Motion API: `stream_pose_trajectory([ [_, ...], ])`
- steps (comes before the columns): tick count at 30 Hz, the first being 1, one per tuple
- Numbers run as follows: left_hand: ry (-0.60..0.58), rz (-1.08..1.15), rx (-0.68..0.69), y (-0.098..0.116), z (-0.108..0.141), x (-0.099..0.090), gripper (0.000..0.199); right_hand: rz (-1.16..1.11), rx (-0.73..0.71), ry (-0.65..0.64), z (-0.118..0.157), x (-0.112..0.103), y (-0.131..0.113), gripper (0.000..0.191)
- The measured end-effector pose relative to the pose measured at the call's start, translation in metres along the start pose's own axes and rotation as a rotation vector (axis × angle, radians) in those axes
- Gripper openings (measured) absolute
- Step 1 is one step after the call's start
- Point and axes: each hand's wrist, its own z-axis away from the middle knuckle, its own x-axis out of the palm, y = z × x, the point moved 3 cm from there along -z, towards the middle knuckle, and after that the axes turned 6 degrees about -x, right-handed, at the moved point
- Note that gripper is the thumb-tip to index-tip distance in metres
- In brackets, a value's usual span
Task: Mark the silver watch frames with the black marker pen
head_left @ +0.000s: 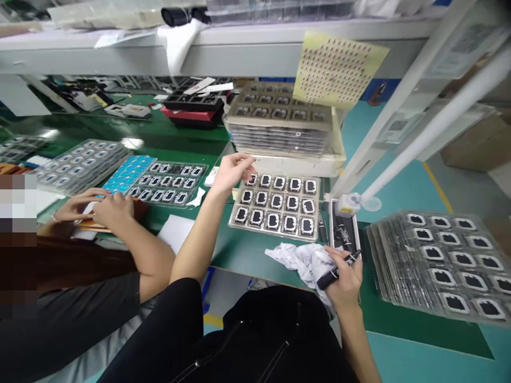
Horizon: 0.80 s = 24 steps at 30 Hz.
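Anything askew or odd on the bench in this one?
One piece in the tray by the left hand looks askew: at the right end of the middle row, it sits turned against its neighbours. A crumpled white cloth lies beside the right hand, untidy but not clearly wrong.

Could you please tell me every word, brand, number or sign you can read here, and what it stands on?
None can be read.
Marker in the right hand: pale print, too small.
Labels on the slanted post: too blurred.
Yellow sheet: rows of red marks, too small to make out.
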Motion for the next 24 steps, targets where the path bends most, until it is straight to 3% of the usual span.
stream_pose_trajectory([
  [2, 0.106, -0.181, 0.081, -0.018, 0.023, -0.031, 0.023, -0.016, 0.005, 0.017, -0.004, 0.002, -0.002, 0.056],
  [4, 0.169, -0.432, 0.158, -0.039, 0.049, -0.05, 0.022, 0.012, 0.026, 0.033, -0.01, 0.004, -0.006, 0.054],
  [7, 0.114, -0.781, 0.182, -0.071, 0.082, -0.054, 0.016, 0.121, 0.053, 0.031, -0.018, 0.009, -0.013, 0.042],
  [10, 0.081, -0.897, 0.156, -0.091, 0.097, -0.049, 0.025, 0.167, 0.001, -0.054, -0.02, 0.019, -0.02, 0.03],
  [14, 0.156, -0.968, 0.153, -0.097, 0.1, -0.048, 0.026, 0.116, -0.051, -0.316, -0.019, 0.025, -0.026, 0.035],
  [20, 0.137, -1.018, 0.161, -0.095, 0.098, -0.048, 0.026, -0.172, 0.091, -0.699, -0.034, -0.006, -0.022, 0.034],
  [22, 0.137, -0.997, 0.165, -0.096, 0.098, -0.049, 0.026, -0.254, 0.127, -0.699, -0.047, -0.016, -0.019, 0.032],
  [24, 0.123, -0.951, 0.154, -0.097, 0.1, -0.05, 0.024, -0.273, 0.135, -0.548, -0.064, -0.022, -0.016, 0.029],
])
